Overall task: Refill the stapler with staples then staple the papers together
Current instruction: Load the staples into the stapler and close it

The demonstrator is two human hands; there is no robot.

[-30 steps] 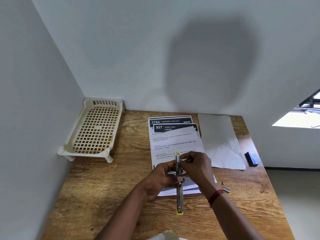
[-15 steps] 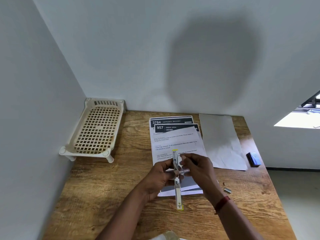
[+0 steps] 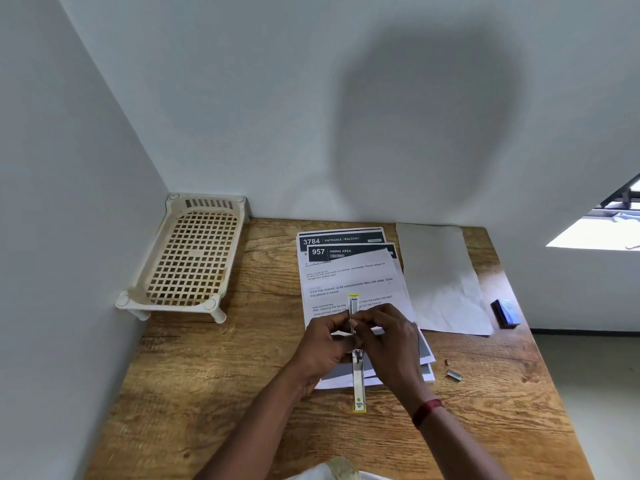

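A slim yellow-and-metal stapler (image 3: 356, 379) is swung fully open in a long line over the lower part of a stack of printed papers (image 3: 349, 271). My left hand (image 3: 325, 344) grips the stapler at its hinge from the left. My right hand (image 3: 388, 337) pinches at the stapler's channel from the right; what its fingertips hold is hidden. Two small loose staple strips (image 3: 453, 374) lie on the wood right of the papers. A small blue staple box (image 3: 505, 313) sits near the table's right edge.
The wooden table (image 3: 214, 382) stands in a corner of white walls. A cream plastic lattice rack (image 3: 188, 258) occupies the back left. A blank white sheet (image 3: 443, 278) lies right of the stack. The table's right edge drops to the floor.
The open stapler and both hands have shifted slightly away from me over the papers. My right fingers have moved closer onto the stapler's channel near the hinge.
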